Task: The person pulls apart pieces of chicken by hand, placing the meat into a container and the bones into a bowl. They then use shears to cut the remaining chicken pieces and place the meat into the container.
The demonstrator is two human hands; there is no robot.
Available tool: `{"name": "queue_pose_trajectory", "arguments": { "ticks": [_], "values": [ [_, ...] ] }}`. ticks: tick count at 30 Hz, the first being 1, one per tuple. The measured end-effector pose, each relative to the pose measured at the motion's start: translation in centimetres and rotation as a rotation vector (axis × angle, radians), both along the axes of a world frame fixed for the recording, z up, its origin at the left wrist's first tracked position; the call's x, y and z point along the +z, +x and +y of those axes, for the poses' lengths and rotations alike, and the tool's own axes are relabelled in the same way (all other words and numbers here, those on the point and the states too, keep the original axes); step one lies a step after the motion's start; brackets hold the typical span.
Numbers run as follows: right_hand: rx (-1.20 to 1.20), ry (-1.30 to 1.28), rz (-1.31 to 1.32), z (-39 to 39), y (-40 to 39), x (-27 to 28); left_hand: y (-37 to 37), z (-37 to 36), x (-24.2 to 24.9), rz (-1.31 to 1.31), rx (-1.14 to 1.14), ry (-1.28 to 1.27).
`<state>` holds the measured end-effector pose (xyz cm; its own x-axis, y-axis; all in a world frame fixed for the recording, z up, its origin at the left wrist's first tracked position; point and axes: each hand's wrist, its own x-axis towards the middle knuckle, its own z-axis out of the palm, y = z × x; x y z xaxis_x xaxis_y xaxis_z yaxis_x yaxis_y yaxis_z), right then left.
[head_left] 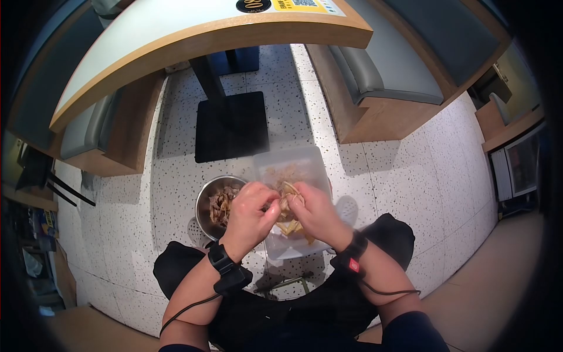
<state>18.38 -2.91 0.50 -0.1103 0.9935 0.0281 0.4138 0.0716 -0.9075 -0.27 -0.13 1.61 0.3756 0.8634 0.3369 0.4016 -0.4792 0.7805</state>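
My right hand (314, 212) is closed, thumb against forefinger, around a pale yellowish piece of food (289, 189). Close against it, my left hand (253, 206) has its thumb and fingers pinched together; what they grip is hidden. Both hands are over a translucent plastic tub (293, 154) on the floor, where yellow strips (290, 227) and paler shreds (287, 173) lie. To the left stands a round metal bowl (201, 202) with many brownish pieces (220, 208), partly behind my left hand.
Ahead is a wood-edged table (217, 30) above a black pedestal base (231, 126). Grey padded benches (404, 76) flank it. My shoe (347, 209) is beside the tub on the right. A cable (190, 308) trails from the strap on my left wrist.
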Motion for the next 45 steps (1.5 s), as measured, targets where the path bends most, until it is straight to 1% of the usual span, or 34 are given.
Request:
{"name": "queue_pose_trajectory", "arguments": {
  "ticks": [5, 9, 12, 14, 15, 17, 18, 19, 21, 22, 23, 24, 25, 26, 28, 29, 30, 31, 32, 33, 34, 35, 37, 38, 40, 41, 43, 45],
  "values": [
    [0.020, 0.024, -0.014, -0.1, -0.1, 0.1, -0.3, 0.0, 0.0, -0.089, 0.113, -0.142],
    [0.019, 0.040, -0.030, -0.2, -0.3, -0.1, -0.9, 0.2, -0.2, -0.113, 0.144, -0.163],
    [-0.011, 0.019, 0.053, -0.2, -0.2, 0.1, -1.7, 0.4, -0.1, -0.108, 0.177, -0.147],
    [-0.022, 0.076, 0.016, -0.1, 0.0, 0.0, -2.4, 0.6, 0.0, -0.107, 0.229, -0.178],
    [-0.019, 0.077, 0.022, 0.0, 0.0, 0.2, -2.9, 0.7, 0.1, -0.077, 0.246, -0.148],
    [-0.017, -0.156, 0.165, 0.0, 0.2, 0.6, -4.4, 1.1, -0.5, 0.053, 0.281, -0.087],
    [-0.018, -0.156, 0.167, 0.0, 0.4, 0.6, -5.3, 1.5, -1.2, 0.130, 0.296, -0.057],
    [0.009, -0.194, 0.198, 0.0, 0.6, 0.5, -6.1, 1.6, -1.5, 0.130, 0.295, -0.057],
    [0.032, -0.235, 0.227, 0.0, 0.9, 0.4, -7.3, 1.4, -2.1, 0.357, 0.361, -0.070],
    [0.033, -0.256, 0.278, 0.0, 0.9, 0.5, -7.7, 1.3, -2.6, 0.355, 0.359, -0.071],
    [0.034, -0.277, 0.330, 0.0, 0.9, 0.5, -8.1, 1.2, -3.2, 0.431, 0.347, -0.055],
    [0.035, -0.278, 0.329, 0.1, 0.8, 0.5, -8.4, 1.0, -3.9, 0.507, 0.336, -0.039],
    [0.033, -0.285, 0.341, 0.1, 0.8, 0.7, -8.6, 0.7, -4.6, 0.576, 0.299, -0.106],
    [0.031, -0.292, 0.353, 0.1, 0.7, 0.8, -8.7, 0.4, -5.3, 0.576, 0.300, -0.108],
    [0.015, -0.299, 0.363, 0.2, 0.3, 1.0, -7.7, -0.1, -5.2, 0.548, 0.307, 0.031],
    [-0.005, -0.305, 0.375, 0.2, 0.2, 1.1, -7.1, -0.2, -5.0, 0.547, 0.307, 0.032],
    [-0.006, -0.304, 0.375, 0.2, 0.0, 0.8, -6.0, -0.2, -3.8, 0.338, 0.236, 0.013],
    [0.005, -0.294, 0.320, 0.2, -0.2, 0.2, -5.0, -0.4, -2.7, 0.130, 0.164, -0.007],
    [0.017, -0.283, 0.264, 0.3, -0.4, -0.3, -4.3, -0.8, -2.2, 0.097, 0.091, -0.025],
    [0.017, -0.283, 0.261, 0.3, -0.6, -0.8, -3.4, -1.0, -1.5, 0.113, 0.025, 0.017],
    [0.025, -0.158, 0.108, 0.2, -0.9, -1.3, -2.5, -1.2, -1.0, 0.128, -0.040, 0.058],
    [0.033, -0.033, -0.044, 0.1, -1.1, -1.5, -2.0, -1.2, -1.2, 0.124, -0.038, 0.057],
    [0.039, -0.015, -0.104, -0.3, -1.6, -1.6, -1.2, -1.3, -1.6, 0.173, -0.156, -0.219],
    [0.042, 0.004, -0.159, -0.4, -1.8, -1.7, -0.9, -1.4, -1.6, 0.171, -0.156, -0.219],
    [0.023, 0.029, -0.177, -0.5, -1.7, -1.8, -0.3, -1.6, -1.6, 0.287, -0.126, -0.281],
    [0.003, 0.055, -0.194, -0.5, -1.6, -1.8, -0.2, -1.5, -1.6, 0.288, -0.129, -0.282],
    [0.029, 0.032, -0.229, -0.7, -1.3, -1.4, -0.2, -1.4, -1.5, 0.356, -0.104, -0.078],
    [0.059, 0.008, -0.263, -0.8, -1.0, -1.8, -0.6, -1.4, -1.5, 0.405, -0.131, -0.036]
  ]
}}
